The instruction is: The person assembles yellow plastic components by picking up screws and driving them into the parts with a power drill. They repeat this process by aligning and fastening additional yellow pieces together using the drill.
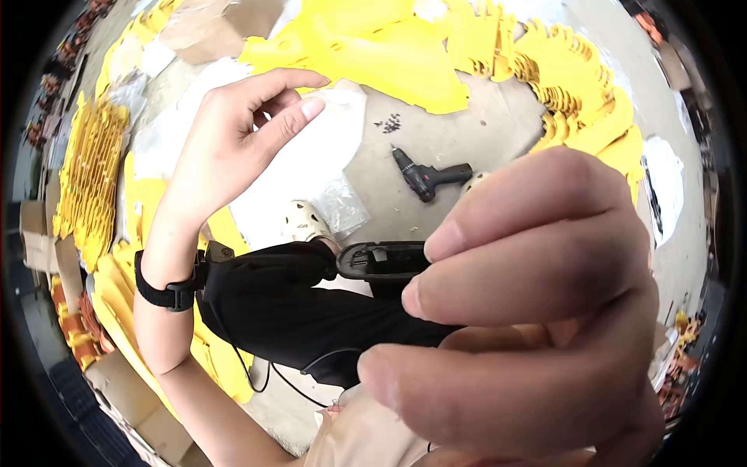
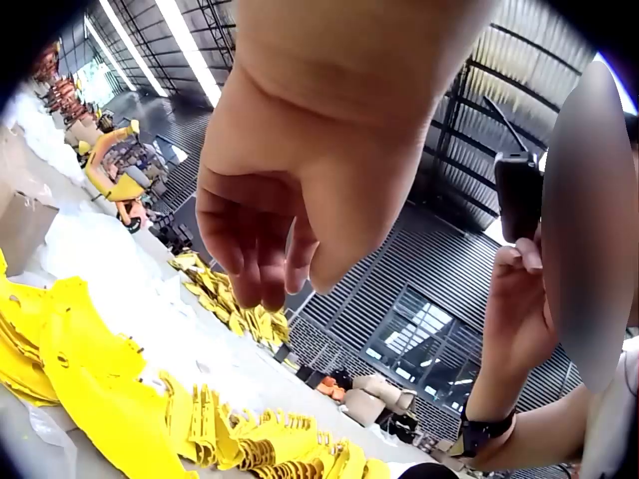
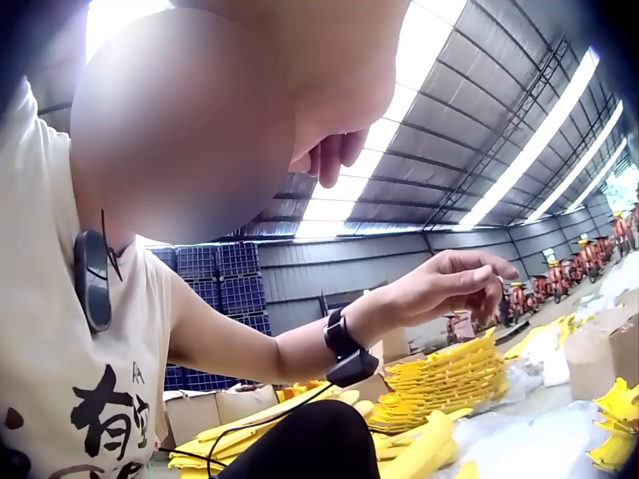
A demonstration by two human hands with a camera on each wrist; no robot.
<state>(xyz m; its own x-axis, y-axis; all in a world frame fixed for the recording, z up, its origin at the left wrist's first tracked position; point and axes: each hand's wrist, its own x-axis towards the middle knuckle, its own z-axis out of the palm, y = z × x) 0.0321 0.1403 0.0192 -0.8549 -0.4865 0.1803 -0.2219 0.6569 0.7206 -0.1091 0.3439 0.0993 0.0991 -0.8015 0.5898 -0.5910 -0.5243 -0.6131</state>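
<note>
My left hand (image 1: 241, 140) is raised above the floor, fingers loosely bent, thumb near the index finger, nothing between them. In the left wrist view the same hand (image 2: 300, 190) hangs with its fingers relaxed. Close in front of the head camera is my right hand (image 1: 545, 296), large, with fingers bent. The left wrist view has the right hand (image 2: 519, 299) raised beside the face, fingertips right at the lower edge of a black head-worn device (image 2: 519, 195). I cannot tell whether it grips that device. Behind the right fingers shows a black, rounded, elongated thing (image 1: 381, 259).
A cordless drill (image 1: 428, 175) lies on the floor near small dark pieces (image 1: 387, 123). Yellow parts (image 1: 366, 54) lie around, with more stacked at the left (image 1: 92, 179). White sheeting (image 1: 311, 148) covers some floor. A black cable (image 1: 268, 377) runs beside the legs.
</note>
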